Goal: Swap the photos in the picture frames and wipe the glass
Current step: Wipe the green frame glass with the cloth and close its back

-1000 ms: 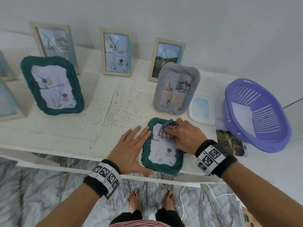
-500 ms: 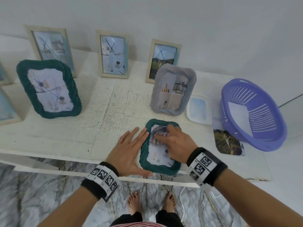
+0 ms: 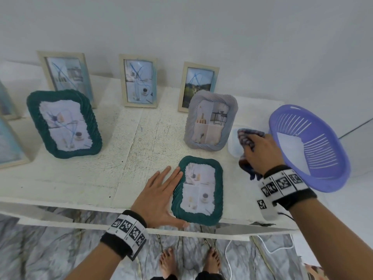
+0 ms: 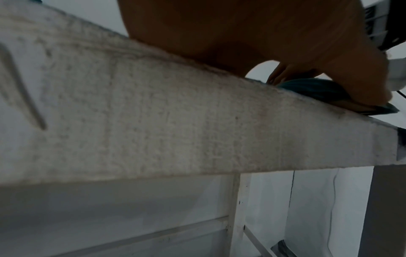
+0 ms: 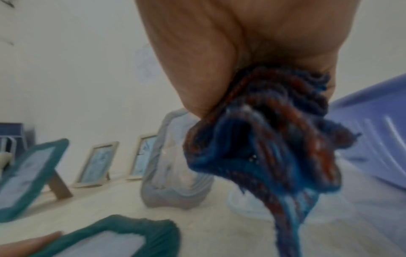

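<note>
A small teal-rimmed picture frame (image 3: 198,190) lies flat near the shelf's front edge, glass up, with a photo inside. My left hand (image 3: 161,194) lies flat beside it, straight fingers against its left rim and the thumb at its lower corner. In the left wrist view the teal frame (image 4: 307,90) shows under the thumb. My right hand (image 3: 260,152) is raised to the right of the frame, beside the basket, and grips a bunched blue-and-red checked cloth (image 3: 247,138). The right wrist view shows that cloth (image 5: 274,139) hanging from the fist above the shelf.
A grey-rimmed frame (image 3: 211,120) stands behind the flat one. A larger teal frame (image 3: 64,123) stands at the left, and three beige frames, one of them (image 3: 139,80), lean on the wall. A purple basket (image 3: 308,147) and a white tray (image 3: 234,142) sit at the right.
My right hand lifted the cloth off the flat frame's glass and moved it right, toward the basket. The left hand stayed against the frame's left side.
</note>
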Demonstrator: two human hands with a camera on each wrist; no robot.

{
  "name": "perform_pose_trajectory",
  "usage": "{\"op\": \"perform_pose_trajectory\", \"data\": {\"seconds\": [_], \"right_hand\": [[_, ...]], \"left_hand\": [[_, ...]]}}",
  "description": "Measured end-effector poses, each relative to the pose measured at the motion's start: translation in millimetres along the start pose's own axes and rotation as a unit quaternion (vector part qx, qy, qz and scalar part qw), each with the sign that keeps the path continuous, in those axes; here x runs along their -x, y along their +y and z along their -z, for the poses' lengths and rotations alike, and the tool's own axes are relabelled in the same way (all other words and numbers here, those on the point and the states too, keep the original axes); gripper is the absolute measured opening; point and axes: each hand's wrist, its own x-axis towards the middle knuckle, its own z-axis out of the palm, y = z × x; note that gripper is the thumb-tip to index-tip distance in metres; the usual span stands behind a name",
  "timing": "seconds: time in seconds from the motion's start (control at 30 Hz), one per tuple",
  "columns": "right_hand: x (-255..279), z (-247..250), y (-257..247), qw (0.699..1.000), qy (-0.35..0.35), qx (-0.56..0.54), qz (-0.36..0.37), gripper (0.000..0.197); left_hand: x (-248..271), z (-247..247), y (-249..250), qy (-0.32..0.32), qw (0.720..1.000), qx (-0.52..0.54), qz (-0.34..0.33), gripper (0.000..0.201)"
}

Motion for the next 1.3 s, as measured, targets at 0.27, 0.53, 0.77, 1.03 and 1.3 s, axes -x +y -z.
{"op": "perform_pose_trajectory", "data": {"seconds": [0.27,0.53,0.77,1.03,1.3], "right_hand": [[-5.6,-17.0,-17.4,0.996,-0.051,0.058,-0.049,0.049],[97.7,-36.4,-39.8,0.981,-0.116,-0.153,-0.023,0.046],[125.9,-31.8,-50.1,0.841,-0.085,-0.523,-0.113,0.044],[133.4,-3.3,-73.8,0.698,-0.1,-0.704,-0.086,0.031],[136.0,7.7,-86.2,0.859,-0.034,-0.51,0.008,0.02]], "left_hand": [[6.9,4.4,8.6,-0.003,0.998,0.06,0.0,0.115],[-8.6,13.9,70.3,0.036,0.979,0.1,0.176,0.105],[-20.7,22.1,98.0,0.002,0.951,0.182,0.25,0.132],[-17.8,43.3,90.0,0.077,0.818,0.538,0.189,0.087],[1.3,41.9,82.2,0.073,0.698,0.698,0.144,0.106]]}}
